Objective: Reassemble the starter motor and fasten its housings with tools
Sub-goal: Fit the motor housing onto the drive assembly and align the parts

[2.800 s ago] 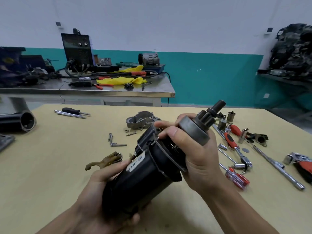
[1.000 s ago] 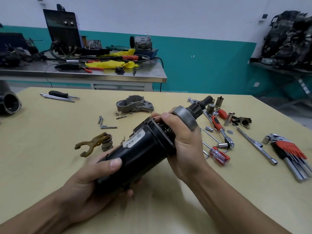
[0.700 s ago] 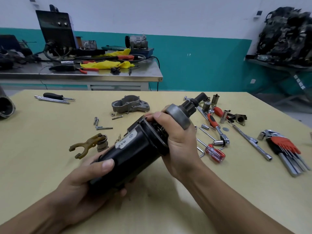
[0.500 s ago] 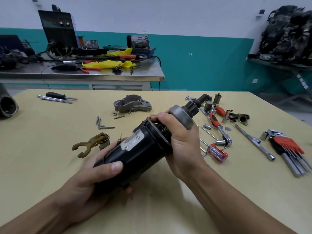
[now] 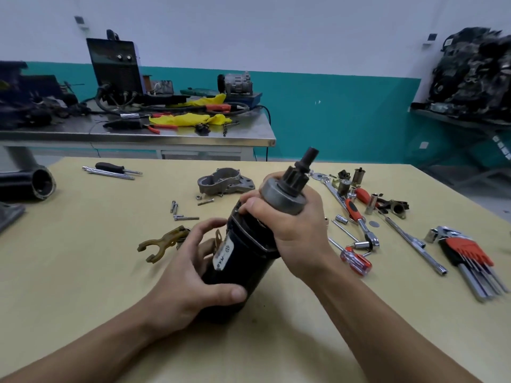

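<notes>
The black starter motor body (image 5: 243,261) stands nearly upright on the table, its pinion gear and shaft (image 5: 300,172) pointing up. My left hand (image 5: 190,275) grips the lower part of the body, thumb across its front. My right hand (image 5: 293,225) wraps around the top of the motor just below the grey drive clutch (image 5: 279,193). The grey aluminium nose housing (image 5: 224,183) lies behind the motor. A brass shift fork (image 5: 160,243) lies to the left, and loose bolts (image 5: 182,215) lie beyond it.
To the right lie a red-handled ratchet (image 5: 356,217), a red screwdriver (image 5: 355,261), sockets (image 5: 345,186), an extension bar (image 5: 409,239) and a hex key set (image 5: 470,261). A black screwdriver (image 5: 113,167) and a black tube (image 5: 27,185) sit far left. A steel bench (image 5: 138,134) stands behind.
The motor has swung from lying tilted to nearly upright, pinion end raised. My left hand has shifted its hold lower on the body; my right hand kept its hold near the clutch.
</notes>
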Demonstrator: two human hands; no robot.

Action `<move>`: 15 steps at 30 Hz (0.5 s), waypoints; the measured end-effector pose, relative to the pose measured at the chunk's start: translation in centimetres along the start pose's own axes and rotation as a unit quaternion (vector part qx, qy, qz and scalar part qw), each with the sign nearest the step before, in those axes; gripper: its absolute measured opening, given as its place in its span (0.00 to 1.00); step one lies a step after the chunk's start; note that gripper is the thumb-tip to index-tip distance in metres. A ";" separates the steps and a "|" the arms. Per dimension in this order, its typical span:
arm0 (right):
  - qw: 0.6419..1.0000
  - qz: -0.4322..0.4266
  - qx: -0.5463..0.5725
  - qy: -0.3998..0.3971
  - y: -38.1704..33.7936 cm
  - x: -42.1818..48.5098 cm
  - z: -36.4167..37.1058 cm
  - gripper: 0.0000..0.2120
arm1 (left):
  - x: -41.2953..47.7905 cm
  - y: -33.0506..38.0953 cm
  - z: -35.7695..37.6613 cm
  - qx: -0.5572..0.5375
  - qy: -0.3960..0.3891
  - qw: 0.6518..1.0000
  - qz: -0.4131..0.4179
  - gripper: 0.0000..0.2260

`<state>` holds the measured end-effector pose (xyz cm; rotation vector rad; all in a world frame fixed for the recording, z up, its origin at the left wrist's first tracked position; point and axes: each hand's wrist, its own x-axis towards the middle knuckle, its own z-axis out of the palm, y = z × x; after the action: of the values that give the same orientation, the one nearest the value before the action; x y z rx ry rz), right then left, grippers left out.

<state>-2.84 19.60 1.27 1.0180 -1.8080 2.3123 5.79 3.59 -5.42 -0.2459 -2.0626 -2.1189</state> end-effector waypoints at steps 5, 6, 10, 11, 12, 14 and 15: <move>0.993 -0.031 -0.072 -0.090 -0.9 1.9 -0.4 0.09 | 2.2 -0.6 -0.3 0.039 -0.044 0.998 0.009 0.53; 0.990 -0.033 -0.093 -0.104 -1.1 2.3 -0.5 0.09 | 2.8 -0.5 -0.4 0.062 -0.064 0.996 -0.003 0.53; 0.962 -0.048 -0.203 -0.177 -1.8 3.4 -0.7 0.12 | 5.1 -0.1 -0.5 0.146 -0.114 0.980 -0.072 0.44; 0.954 -0.048 -0.224 -0.195 -1.8 3.6 -0.7 0.13 | 5.4 -0.1 -0.6 0.166 -0.125 0.975 -0.078 0.39; 0.950 -0.048 -0.229 -0.205 -1.8 3.7 -0.7 0.13 | 5.6 0.0 -0.6 0.181 -0.132 0.971 -0.081 0.36; 0.955 -0.059 -0.210 -0.202 -1.6 3.6 -1.1 0.12 | 5.6 -0.4 -0.5 0.190 -0.119 0.971 -0.078 0.40; 0.958 -0.071 -0.195 -0.198 -1.6 3.5 -1.3 0.11 | 5.5 -0.6 -0.3 0.185 -0.098 0.975 -0.070 0.46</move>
<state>-5.53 19.98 4.25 1.5503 -2.1197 1.6575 0.28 3.29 -4.69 -0.2729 -2.6093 -1.7907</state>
